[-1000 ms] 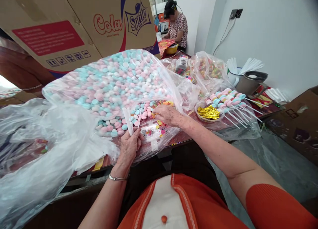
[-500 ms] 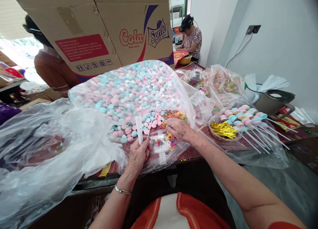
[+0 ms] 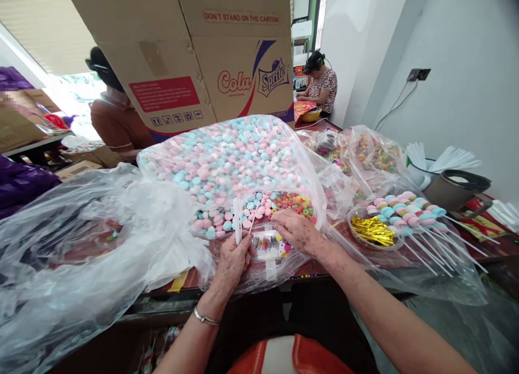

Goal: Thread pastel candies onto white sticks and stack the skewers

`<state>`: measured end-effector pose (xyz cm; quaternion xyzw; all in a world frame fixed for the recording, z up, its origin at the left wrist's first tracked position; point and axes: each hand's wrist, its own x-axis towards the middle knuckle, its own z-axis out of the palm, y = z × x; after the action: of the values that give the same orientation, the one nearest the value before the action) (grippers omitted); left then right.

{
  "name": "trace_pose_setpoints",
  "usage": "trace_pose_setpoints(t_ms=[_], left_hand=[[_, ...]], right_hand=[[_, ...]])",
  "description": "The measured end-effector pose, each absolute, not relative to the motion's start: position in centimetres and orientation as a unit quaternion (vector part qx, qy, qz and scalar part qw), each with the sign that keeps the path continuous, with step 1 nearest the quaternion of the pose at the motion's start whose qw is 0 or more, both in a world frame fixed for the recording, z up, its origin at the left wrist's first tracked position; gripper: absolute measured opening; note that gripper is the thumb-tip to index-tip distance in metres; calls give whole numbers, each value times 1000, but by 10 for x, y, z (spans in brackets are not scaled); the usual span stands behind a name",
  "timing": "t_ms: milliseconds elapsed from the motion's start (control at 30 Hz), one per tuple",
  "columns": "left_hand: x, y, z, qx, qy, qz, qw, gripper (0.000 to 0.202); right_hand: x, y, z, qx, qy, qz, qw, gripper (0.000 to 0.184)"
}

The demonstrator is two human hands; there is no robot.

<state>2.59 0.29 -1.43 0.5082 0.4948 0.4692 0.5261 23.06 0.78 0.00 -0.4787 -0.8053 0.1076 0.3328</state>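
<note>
My left hand (image 3: 234, 260) is closed around several white lollipop sticks (image 3: 237, 222), which stand upright; one thinner stick leans apart to the right. My right hand (image 3: 298, 232) is beside it, fingers bent together with the tips pointing left; what they hold, if anything, is hidden. Just beyond my right hand lie small orange, red and green ring-shaped gummies (image 3: 295, 202). Pink, blue and white round marshmallows (image 3: 221, 220) spill from the mouth of a big clear bag (image 3: 227, 158). Under and between my hands lies a small printed plastic packet (image 3: 267, 244).
A tub of gold twist ties (image 3: 372, 231) stands to the right, beside finished marshmallow skewers (image 3: 409, 212). Behind them are a grey jug (image 3: 456, 190) and more white sticks (image 3: 458, 159). A large carton (image 3: 243, 49) rises behind the bag. Crumpled plastic (image 3: 162, 228) covers the left. Two people sit farther back.
The view has shifted, so everything appears lower and farther right. My right hand has drawn slightly back from the gummies toward my left hand, which still holds the sticks.
</note>
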Motion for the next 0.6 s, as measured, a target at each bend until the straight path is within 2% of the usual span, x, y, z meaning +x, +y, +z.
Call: trace_pose_setpoints(t_ms=[233,600], left_hand=[[24,3,-17,509,490,460,538,31],[23,3,-16,512,489,454,541,27]], right_hand=[[221,1,-1,-454,-802,98,375,22],[207,-2,-12,-446,-807,108,373,22]])
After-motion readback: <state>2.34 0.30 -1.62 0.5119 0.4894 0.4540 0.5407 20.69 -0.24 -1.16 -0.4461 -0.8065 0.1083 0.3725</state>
